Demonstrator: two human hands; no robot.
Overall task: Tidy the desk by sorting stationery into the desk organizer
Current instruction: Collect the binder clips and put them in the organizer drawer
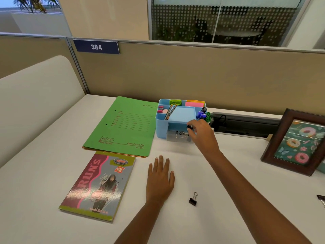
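Observation:
A light blue desk organizer (pixel 161 126) stands at the back of the desk, holding pencils, markers, sticky notes and a small clear drawer (pixel 175 138) pulled open with binder clips inside. My right hand (pixel 202 133) reaches over that drawer and pinches a small black binder clip (pixel 189 127) in its fingertips. My left hand (pixel 161 178) rests flat on the desk, fingers straight, holding nothing. A loose black binder clip (pixel 193 199) lies on the desk between my forearms.
A green file folder (pixel 123 127) lies left of the organizer, with a notebook (pixel 98 185) in front of it. A framed picture (pixel 297 143) leans at the right. A dark object (pixel 321 198) shows at the right edge. A partition wall runs behind the desk.

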